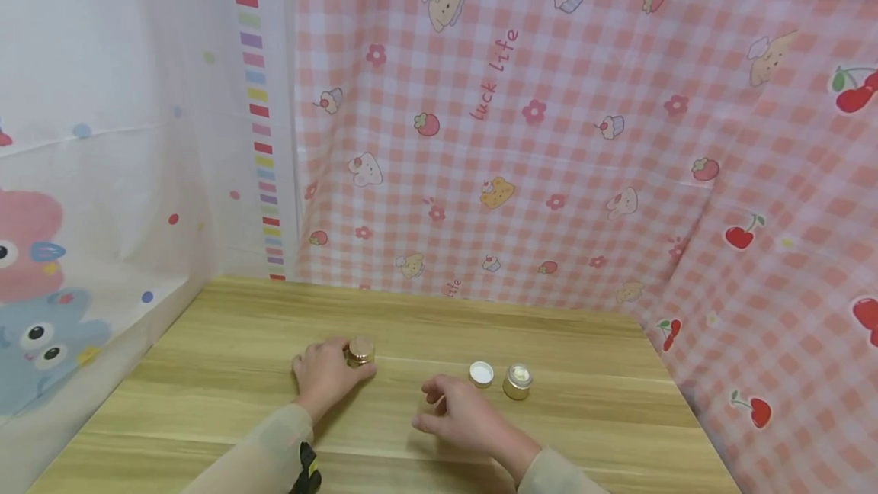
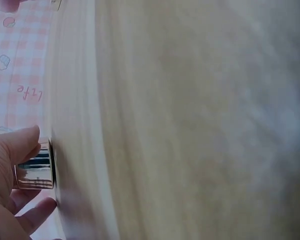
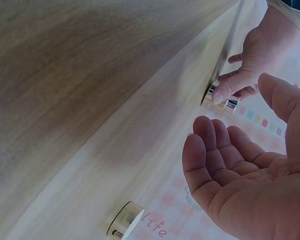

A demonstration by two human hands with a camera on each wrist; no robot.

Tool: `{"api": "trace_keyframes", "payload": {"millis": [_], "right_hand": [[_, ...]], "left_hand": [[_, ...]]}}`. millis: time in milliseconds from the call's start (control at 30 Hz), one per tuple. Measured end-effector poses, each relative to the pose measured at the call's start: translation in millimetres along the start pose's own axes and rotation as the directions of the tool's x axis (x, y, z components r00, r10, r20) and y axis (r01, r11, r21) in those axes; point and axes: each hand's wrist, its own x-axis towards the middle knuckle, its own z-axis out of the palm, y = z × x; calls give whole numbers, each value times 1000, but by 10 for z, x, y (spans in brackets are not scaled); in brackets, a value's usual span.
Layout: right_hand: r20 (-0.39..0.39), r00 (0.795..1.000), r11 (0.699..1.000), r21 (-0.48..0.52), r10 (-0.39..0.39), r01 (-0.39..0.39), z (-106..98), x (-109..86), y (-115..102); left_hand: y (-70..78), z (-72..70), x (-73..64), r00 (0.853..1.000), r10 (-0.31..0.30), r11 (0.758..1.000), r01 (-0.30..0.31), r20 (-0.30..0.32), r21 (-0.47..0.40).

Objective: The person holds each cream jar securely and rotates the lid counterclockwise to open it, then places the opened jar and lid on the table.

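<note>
A small gold jar with its gold lid on [image 1: 360,351] stands on the wooden table, left of the middle. My left hand [image 1: 329,374] grips it between thumb and fingers; in the left wrist view, its shiny gold side [image 2: 37,172] shows between them. My right hand [image 1: 466,414] hovers over the table, fingers loosely bent and palm holding nothing, as the right wrist view of that hand [image 3: 245,185] confirms. Just beyond it lies a round lid with its white inside up [image 1: 482,374]. Beside that lid stands an uncovered gold jar with pale cream-coloured contents [image 1: 518,381].
The wood-grain table [image 1: 411,326] is bounded behind by a pink checked cloth [image 1: 466,158]. Another patterned cloth [image 1: 789,303] hangs at the right, and a white cartoon-print cloth [image 1: 137,235] at the left.
</note>
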Motion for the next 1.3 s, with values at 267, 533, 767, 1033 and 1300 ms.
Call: {"api": "trace_keyframes", "payload": {"millis": [267,533,767,1033,1300], "right_hand": [[-10,1000,1000,-6,-4,4,-21,-6,1],[-30,999,1000,-15,-23,23,-30,8,-7],[-58,998,997,74,-30,34,-52,18,-55],[-60,997,987,155,-41,50,-19,26,-70],[-31,999,980,196,-37,43,-25,-23,-95]], "left_hand": [[55,-21,-34,996,74,996,-76,-52,-44],[175,-117,-212,984,174,979,-177,-34,-97],[339,-105,-494,937,345,938,-347,-60,-13],[485,-77,-720,891,452,891,-453,-43,-20],[508,-79,-817,876,479,874,-482,-51,-67]]}}
